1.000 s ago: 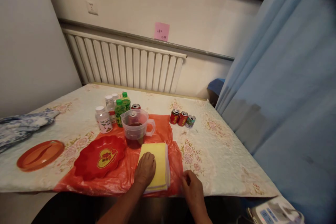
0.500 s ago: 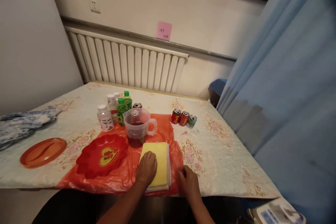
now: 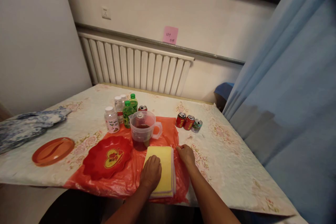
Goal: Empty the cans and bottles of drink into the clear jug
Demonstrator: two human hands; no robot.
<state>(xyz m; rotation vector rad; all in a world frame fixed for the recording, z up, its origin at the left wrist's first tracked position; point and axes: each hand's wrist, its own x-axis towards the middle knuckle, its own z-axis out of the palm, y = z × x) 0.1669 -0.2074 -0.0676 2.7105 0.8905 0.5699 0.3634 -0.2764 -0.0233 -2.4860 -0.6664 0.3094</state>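
Note:
My left hand lies flat on the left side of a stack of cloths, yellow on top with pale purple edges beneath. My right hand is pinched at the right edge of a thin red plastic sheet, just right of the stack. The sheet spreads under the cloths and looks crumpled near my right fingers. Behind the stack stands a clear measuring jug with dark liquid inside. A red scalloped plate with a yellow heart print rests on the sheet at left.
A bottle with a white cap and green-capped bottles stand left of the jug, a can behind it. Three cans stand at right. An orange plate and bunched fabric lie at left. A blue curtain hangs at right.
My right hand has moved forward from the near right corner to the sheet's right edge and pinched it. My left hand stays on the cloths. The view has shifted slightly left.

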